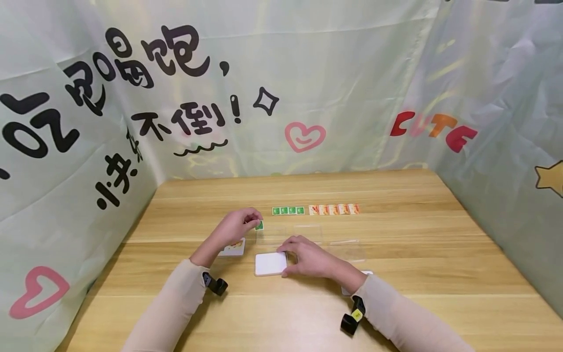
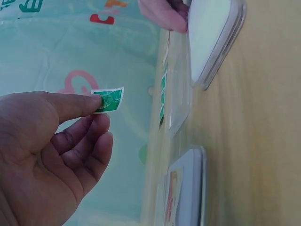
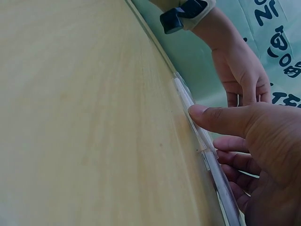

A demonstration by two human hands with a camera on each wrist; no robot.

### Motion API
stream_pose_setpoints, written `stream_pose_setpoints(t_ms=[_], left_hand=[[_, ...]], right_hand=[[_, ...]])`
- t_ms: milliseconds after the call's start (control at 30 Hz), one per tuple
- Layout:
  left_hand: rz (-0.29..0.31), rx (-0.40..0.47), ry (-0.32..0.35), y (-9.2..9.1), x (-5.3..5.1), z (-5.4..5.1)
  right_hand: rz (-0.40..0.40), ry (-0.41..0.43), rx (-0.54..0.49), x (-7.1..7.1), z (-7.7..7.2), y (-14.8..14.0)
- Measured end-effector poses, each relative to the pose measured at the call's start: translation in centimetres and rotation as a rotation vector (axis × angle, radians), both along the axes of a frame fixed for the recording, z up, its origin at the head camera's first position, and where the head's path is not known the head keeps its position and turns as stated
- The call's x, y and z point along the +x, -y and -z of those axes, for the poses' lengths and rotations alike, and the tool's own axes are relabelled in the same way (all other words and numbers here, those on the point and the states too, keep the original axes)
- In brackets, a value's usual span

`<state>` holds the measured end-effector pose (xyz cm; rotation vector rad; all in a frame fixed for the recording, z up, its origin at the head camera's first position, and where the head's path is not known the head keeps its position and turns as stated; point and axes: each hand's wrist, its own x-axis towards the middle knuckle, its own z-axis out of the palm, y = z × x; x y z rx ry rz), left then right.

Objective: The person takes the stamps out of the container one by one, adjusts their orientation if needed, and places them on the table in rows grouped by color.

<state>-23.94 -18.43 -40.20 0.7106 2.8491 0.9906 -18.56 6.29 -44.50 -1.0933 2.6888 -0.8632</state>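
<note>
My left hand (image 1: 235, 227) pinches a small green sticker (image 2: 110, 100) between thumb and index finger, above the table. My right hand (image 1: 310, 258) grips the right side of a clear case with a white card (image 1: 270, 264) in it, thumb at the near corner and fingers at the far one. Under my left wrist lies another case (image 1: 233, 250) with a red and yellow picture on it. Clear empty lids (image 1: 270, 236) lie just beyond the white card. In the right wrist view, my right thumb (image 3: 218, 117) rests along the case edge.
Farther back on the table (image 1: 211, 195) lie a row of green stickers (image 1: 288, 210) and a row of orange-red stickers (image 1: 334, 209). Another clear lid (image 1: 347, 250) lies beyond my right wrist, and a white case (image 1: 367, 272) is partly hidden under my right forearm. Printed cloth surrounds the table.
</note>
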Motion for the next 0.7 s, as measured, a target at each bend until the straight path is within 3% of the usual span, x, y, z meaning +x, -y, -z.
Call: stream_pose_setpoints(t_ms=[400,700], left_hand=[[-0.015,-0.016,-0.001,-0.3,-2.7,0.4],[-0.041,-0.024,0.063,-0.5,-4.5,0.7]], right_hand=[[0.002,0.003,-0.004,0.0,0.1,0.0],[0.012,0.001,-0.004,0.0,0.1,0.1]])
